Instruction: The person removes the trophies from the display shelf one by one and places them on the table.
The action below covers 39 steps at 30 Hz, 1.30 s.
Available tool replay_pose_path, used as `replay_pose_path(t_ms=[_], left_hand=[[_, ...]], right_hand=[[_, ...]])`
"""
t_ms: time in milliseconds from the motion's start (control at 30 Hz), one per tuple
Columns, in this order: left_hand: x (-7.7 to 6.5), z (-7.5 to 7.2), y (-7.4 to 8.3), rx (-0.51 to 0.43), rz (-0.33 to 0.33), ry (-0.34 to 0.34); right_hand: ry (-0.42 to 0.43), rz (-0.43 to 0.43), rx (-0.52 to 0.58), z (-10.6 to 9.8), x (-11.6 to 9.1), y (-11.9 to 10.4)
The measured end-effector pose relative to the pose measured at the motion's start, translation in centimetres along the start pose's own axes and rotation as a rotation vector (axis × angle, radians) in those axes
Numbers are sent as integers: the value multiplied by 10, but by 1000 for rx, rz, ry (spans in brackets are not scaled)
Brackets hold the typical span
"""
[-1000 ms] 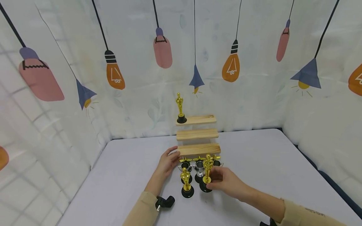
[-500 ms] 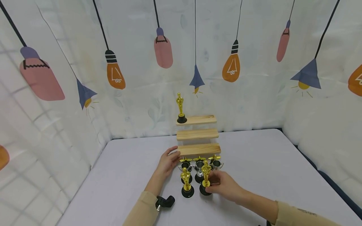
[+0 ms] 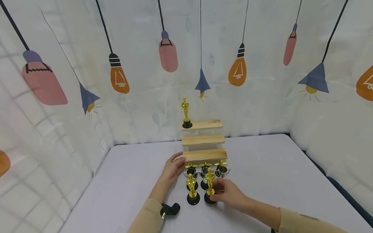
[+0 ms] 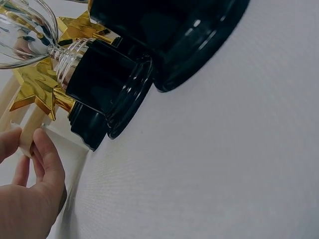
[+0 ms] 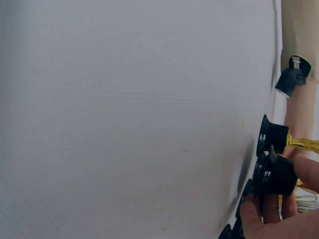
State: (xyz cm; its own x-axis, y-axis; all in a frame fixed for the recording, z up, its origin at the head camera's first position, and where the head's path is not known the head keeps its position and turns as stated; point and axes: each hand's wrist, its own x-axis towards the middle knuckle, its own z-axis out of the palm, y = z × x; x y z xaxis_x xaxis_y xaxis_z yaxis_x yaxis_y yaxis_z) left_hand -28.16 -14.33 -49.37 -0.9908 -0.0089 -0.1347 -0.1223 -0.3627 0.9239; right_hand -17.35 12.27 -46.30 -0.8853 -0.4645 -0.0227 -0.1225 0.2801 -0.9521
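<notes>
My right hand (image 3: 228, 194) grips a gold figure trophy (image 3: 209, 179) low down. It stands upright, and its black base (image 5: 279, 174) shows between thumb and fingers in the right wrist view. Just left of it a matching gold figure trophy (image 3: 191, 183) stands on the table. Behind these two are several silver cup trophies (image 3: 222, 171) and gold star trophies (image 3: 220, 163), partly hidden. My left hand (image 3: 172, 169) pinches the left end of the lowest board of a three-step wooden rack (image 3: 205, 155); the left wrist view shows fingertips (image 4: 44, 142) at the wood.
A third gold figure trophy (image 3: 185, 111) stands at the left end of the top board (image 3: 207, 125). The middle board (image 3: 203, 139) bears nothing. A white cloth covers the table (image 3: 262, 168), with a lamp-patterned curtain (image 3: 140, 113) behind it.
My right hand has brought its gold figure trophy down and slightly left, closer to the matching one. My left hand has stayed at the rack.
</notes>
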Motion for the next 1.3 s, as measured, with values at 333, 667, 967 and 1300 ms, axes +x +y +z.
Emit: replay_pose_path(t_ms=[333, 667, 967, 1300], left_hand=[[2, -2, -1, 15, 8, -17], [0, 1, 1, 28, 7, -15], [0, -1, 4, 39, 0, -8], [-1, -3, 5, 54, -3, -15]], right_hand=[[41, -8, -125, 4, 2, 10], [75, -15, -161, 9, 5, 12], [64, -5, -141, 11, 10, 13], [53, 12, -127, 11, 10, 13]])
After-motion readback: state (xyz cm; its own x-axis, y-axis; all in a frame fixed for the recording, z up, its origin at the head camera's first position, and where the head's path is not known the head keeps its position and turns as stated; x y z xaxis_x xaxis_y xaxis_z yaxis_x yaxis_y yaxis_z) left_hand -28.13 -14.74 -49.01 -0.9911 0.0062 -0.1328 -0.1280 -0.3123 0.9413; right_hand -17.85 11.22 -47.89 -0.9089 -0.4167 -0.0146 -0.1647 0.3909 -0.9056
